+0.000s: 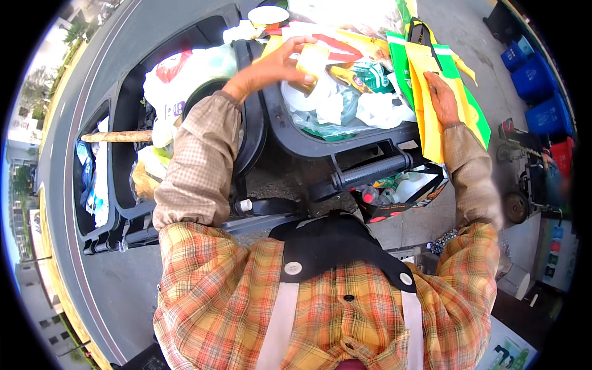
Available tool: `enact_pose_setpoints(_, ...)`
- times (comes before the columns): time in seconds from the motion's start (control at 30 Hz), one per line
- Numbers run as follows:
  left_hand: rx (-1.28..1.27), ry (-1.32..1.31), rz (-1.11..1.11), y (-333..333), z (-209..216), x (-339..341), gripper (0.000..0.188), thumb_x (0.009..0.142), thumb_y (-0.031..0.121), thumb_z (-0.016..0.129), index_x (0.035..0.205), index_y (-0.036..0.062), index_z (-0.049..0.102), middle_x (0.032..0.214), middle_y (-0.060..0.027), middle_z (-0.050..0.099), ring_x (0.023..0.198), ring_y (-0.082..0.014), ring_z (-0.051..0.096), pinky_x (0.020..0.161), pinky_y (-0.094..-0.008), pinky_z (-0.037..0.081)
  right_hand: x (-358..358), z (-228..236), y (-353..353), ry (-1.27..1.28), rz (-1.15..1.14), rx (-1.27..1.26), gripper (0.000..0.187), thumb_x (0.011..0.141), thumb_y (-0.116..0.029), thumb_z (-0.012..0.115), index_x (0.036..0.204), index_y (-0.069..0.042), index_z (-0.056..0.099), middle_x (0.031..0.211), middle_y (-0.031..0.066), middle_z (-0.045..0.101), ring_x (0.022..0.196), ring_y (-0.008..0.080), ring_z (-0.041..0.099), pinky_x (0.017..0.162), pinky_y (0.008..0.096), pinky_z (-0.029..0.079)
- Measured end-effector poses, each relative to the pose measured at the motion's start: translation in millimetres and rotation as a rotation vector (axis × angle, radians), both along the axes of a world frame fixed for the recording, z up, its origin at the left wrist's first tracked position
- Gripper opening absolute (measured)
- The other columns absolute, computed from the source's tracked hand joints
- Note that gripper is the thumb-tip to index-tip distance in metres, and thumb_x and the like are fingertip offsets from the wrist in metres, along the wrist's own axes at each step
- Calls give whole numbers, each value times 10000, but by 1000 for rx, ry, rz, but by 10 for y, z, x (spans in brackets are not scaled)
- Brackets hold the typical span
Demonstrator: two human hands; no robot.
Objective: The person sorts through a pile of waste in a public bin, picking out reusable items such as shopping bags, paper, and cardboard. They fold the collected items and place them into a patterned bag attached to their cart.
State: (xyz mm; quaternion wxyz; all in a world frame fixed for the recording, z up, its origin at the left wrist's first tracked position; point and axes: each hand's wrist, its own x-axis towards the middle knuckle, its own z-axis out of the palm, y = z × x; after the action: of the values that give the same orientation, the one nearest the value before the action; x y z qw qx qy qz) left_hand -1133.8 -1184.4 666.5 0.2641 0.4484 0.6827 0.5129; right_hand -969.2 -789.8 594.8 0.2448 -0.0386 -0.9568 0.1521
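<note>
In what looks like picking through mixed rubbish (383,111), the left hand (279,66), fingers clamped on 1 small pale-yellow item (313,60), hovers above the dark-grey plastic bin (316,148), while the right hand (443,100), fingers together, touches the yellow-and-green handled bag (425,122), grip unclear, the next move likely needing it steadied.

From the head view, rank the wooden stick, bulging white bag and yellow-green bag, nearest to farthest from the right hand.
From the right hand:
1. Yellow-green bag, against the hand.
2. Bulging white bag, to the left.
3. Wooden stick, farther left.
</note>
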Motion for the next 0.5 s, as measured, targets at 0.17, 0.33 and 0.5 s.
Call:
enact_pose_setpoints(0.17,475,-817,51,-445,-40,62,777,806,376,605,1384,86,175,1347,-202,331,1245,-369,348,905,-579,401,-50,39,-66,-4,12,39,307,861,-140,489,1156,-75,544,1195,120,543,1133,283,485,976,356,360)
enact_pose_setpoints(0.33,617,-970,19,-716,-14,73,853,767,505,616,1379,97,184,1348,-208,323,1231,-393,354,838,-616,433,-63,16,-29,4,41,75,310,857,-112,490,1160,-77,542,1214,110,533,1143,274,480,980,352,355)
enact_pose_setpoints(0.5,477,-607,216,-1091,285,79,629,856,337,549,1335,49,262,1322,-211,360,1208,-356,402,875,-562,447,-11,37,-22,-32,51,-57,312,874,-84,461,1178,-65,529,1232,118,520,1153,283,473,995,346,346)
